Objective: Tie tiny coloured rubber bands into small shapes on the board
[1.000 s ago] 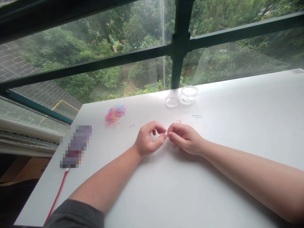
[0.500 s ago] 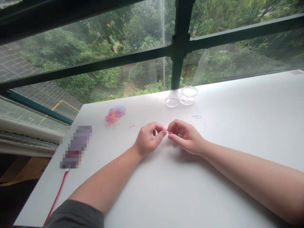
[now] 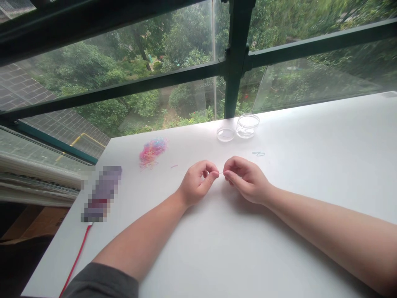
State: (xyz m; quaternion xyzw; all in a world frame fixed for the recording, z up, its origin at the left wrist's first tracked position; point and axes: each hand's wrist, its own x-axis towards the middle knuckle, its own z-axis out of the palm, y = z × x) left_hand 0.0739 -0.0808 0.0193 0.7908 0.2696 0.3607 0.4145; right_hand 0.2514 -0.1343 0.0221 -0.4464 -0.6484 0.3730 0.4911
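My left hand (image 3: 200, 182) pinches one end of a thin, pale rubber band (image 3: 221, 173) between thumb and forefinger. The other end is pinched by my right hand (image 3: 245, 180), so a short stretch of the band spans the small gap between my fingertips. Both hands are just above the white table (image 3: 211, 248). Left of them lies a loose pile of colourful small rubber bands (image 3: 152, 152), with a single pink band (image 3: 174, 167) nearer my left hand. Beyond my right hand rests a bluish-green looped strand (image 3: 258, 154).
A clear round jar (image 3: 247, 126) stands open near the table's window edge, its clear lid (image 3: 225, 134) beside it. At the left lies a pixelated flat object (image 3: 102, 192) with a red cable (image 3: 75, 260) running to the near edge. A green-framed window (image 3: 234, 82) borders the table.
My hands have drawn slightly apart, the right one shifting to the right, and the band between them now looks like a straight thin line. The view has tilted a little.
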